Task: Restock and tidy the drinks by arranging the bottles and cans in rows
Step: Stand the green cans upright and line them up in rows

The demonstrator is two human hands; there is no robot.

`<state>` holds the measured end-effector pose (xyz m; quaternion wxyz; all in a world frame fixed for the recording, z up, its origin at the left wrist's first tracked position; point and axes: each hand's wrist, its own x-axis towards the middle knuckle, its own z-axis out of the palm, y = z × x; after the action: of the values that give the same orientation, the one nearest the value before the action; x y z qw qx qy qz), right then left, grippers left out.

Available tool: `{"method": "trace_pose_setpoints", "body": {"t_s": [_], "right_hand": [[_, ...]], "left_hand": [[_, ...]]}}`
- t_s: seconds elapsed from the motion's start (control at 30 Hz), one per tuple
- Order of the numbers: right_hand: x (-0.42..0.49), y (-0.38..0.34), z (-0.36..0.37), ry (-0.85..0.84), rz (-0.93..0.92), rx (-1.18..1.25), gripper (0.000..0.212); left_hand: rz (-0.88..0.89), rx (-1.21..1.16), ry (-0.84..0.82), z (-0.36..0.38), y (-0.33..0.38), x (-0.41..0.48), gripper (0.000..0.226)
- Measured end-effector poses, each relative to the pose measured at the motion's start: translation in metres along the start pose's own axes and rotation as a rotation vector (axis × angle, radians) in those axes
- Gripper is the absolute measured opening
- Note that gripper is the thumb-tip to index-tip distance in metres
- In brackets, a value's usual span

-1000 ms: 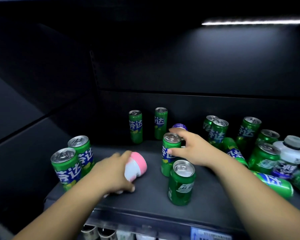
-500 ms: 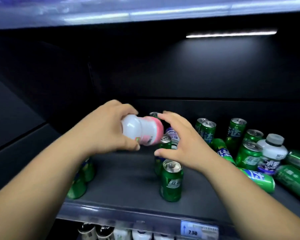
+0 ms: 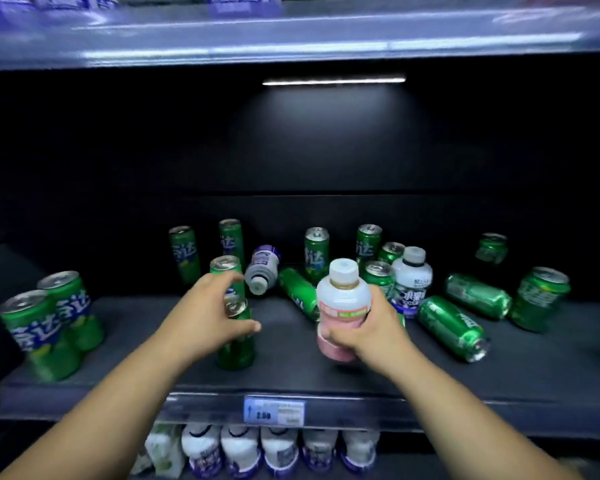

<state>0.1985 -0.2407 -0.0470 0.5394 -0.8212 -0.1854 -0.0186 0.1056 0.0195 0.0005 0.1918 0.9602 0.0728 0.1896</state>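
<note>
- Facing a dark shelf [image 3: 326, 372] with a price-tag rail [image 3: 274, 412] along its front edge; drinks lie scattered across it, so by my reading the arranging is far from done.
- Back region: several green cans stand upright near the rear wall, loosely spaced and not in a clean row. To the right, three green cans lie on their sides, one of them [image 3: 452, 327] with its long axis running diagonally toward the front right.
- Left edge: two upright green cans [image 3: 45, 327] stand touching, near the front corner. Open floor lies between them and the centre.
- Centre: a purple-label bottle [image 3: 262, 268] is tipped, cap toward the front. A second, upright one [image 3: 411, 282] stands just behind the right hand.
- Right hand [image 3: 368, 327]: fingers wrapped round the body of the pink bottle [image 3: 342, 306], held upright, long axis vertical, white cap on top. Its base appears just clear of the shelf, though blur makes that uncertain.
- Left hand [image 3: 205, 317]: fingers loosely spread and curled round an upright green can [image 3: 236, 337] at front centre; whether it actually grips, I cannot tell.
- Judgement: the bare strip in front of the pink bottle, toward the rail, is the clearest spot to set it down; the fallen can immediately right is the likeliest thing to knock.
</note>
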Motion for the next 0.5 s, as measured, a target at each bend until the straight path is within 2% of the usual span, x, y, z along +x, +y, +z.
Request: {"method": "trace_pose_setpoints", "body": {"t_s": [0.1,0.3,0.5], "right_hand": [[-0.011,0.02,-0.002,0.025,0.023,0.015,0.076],[-0.019,0.028,-0.006,0.011,-0.011,0.017,0.077],[-0.013,-0.008,-0.014,0.063,-0.15,0.0,0.103]], "left_hand": [[-0.067,-0.022,0.032,0.023,-0.01,-0.013,0.064],[-0.072,-0.045,0.121,0.04,-0.007,-0.017,0.047],[0.047,-0.096,0.104,0.059,0.013,-0.011,0.046]]}}
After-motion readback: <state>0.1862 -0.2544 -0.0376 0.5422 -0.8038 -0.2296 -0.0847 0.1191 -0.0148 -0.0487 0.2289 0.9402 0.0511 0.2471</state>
